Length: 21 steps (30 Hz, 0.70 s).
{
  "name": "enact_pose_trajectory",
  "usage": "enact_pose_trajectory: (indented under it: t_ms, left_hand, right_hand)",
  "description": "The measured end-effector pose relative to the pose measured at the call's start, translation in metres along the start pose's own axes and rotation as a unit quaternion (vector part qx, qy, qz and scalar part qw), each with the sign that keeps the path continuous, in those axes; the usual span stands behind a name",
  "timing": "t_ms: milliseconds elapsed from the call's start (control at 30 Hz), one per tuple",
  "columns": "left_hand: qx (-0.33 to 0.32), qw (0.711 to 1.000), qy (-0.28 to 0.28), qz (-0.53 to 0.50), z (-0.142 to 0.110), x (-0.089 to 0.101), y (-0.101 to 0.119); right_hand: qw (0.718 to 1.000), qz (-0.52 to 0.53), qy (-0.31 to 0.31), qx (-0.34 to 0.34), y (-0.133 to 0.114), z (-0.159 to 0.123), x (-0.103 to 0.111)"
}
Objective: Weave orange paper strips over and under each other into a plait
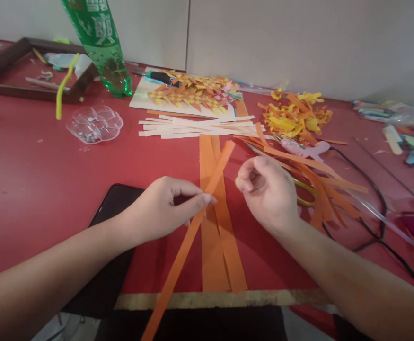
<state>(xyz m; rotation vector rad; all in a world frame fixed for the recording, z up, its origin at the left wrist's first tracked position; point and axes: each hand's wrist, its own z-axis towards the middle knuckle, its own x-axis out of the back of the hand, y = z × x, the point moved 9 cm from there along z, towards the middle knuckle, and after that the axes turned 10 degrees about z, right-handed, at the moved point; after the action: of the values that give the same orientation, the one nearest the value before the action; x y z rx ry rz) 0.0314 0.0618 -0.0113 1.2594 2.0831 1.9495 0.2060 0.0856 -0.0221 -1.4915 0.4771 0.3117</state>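
Between thumb and fingers, my left hand (178, 201) pinches a narrow orange paper strip (178, 258) that slants across the middle and runs down past the table edge. Beneath it, wider orange paper strips (214, 251) lie lengthwise on the red table, partly overlapping. My right hand (267, 189) hovers just right of these strips with its fingers curled in. The inside of that curl is partly hidden, so whether anything small is in it does not show. Right behind this hand lie a loose bundle of orange strips (323, 189) and yellow-handled scissors (303, 192), partly covered.
White paper strips (196, 127) lie behind the orange ones, near woven orange-yellow pieces (199, 92) and a pile of paper scraps (295, 118). A pink glue gun (306, 148) trails a black cord. A green bottle (107, 57), clear dish (95, 124) and black phone (110, 255) are left.
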Motion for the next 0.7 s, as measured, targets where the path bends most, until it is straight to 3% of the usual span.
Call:
enact_pose_trajectory:
  t_ms: [67, 200, 300, 367, 433, 567, 700]
  left_hand:
    - [0.018, 0.998, -0.016, -0.054, 0.001, -0.002, -0.002]
    - [0.062, 0.978, -0.115, -0.161, -0.002, -0.022, -0.006]
    - [0.079, 0.963, -0.177, -0.187, -0.006, -0.034, -0.006]
    - [0.073, 0.961, -0.184, -0.192, -0.007, -0.036, -0.004]
    - [0.069, 0.964, -0.142, -0.213, -0.003, -0.029, -0.005]
    - [0.071, 0.949, -0.001, -0.309, 0.002, -0.005, -0.013]
    - [0.062, 0.925, 0.055, -0.372, 0.002, 0.005, -0.017]
  right_hand:
    - [0.995, -0.063, -0.070, -0.022, 0.007, -0.007, -0.013]
    - [0.964, -0.171, -0.202, -0.025, 0.010, -0.023, -0.042]
    - [0.947, -0.199, -0.253, 0.003, 0.004, -0.028, -0.053]
    - [0.946, -0.186, -0.264, 0.010, 0.002, -0.028, -0.055]
    - [0.950, -0.159, -0.269, 0.015, 0.000, -0.028, -0.053]
    - [0.944, -0.142, -0.297, 0.010, 0.001, -0.030, -0.052]
    - [0.930, -0.140, -0.339, -0.016, 0.006, -0.037, -0.058]
